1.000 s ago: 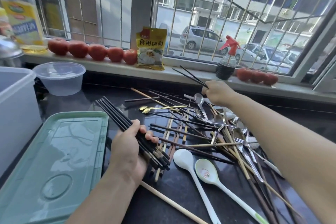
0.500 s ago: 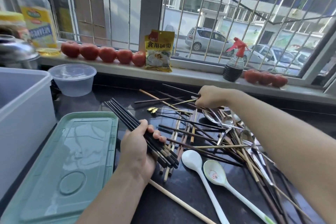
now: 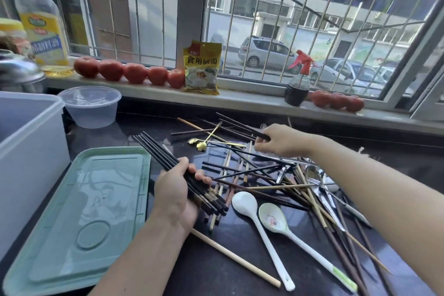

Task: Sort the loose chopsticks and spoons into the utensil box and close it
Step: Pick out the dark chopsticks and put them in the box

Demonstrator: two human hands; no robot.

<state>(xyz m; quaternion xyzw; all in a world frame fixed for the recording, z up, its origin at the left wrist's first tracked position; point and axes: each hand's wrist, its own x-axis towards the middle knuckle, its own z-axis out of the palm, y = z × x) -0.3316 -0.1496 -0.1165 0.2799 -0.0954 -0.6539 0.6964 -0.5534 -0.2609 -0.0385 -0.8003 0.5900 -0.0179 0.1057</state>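
Both hands are occupied: the left hand [image 3: 176, 188] grips a bundle of black chopsticks [image 3: 165, 161] lying diagonally beside the green lid [image 3: 79, 211], while the right hand [image 3: 280, 140], nearer the scattered pile [image 3: 259, 175], pinches a dark chopstick [image 3: 240, 125] at its far edge.

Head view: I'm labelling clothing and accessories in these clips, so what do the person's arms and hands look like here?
Both forearms are bare as far as the frame shows, with no sleeve or cuff in view. The left hand and right hand wear no gloves, and no ring, watch, bracelet or other marking is visible on either. The fingernails that show on the left hand look short and unpainted.
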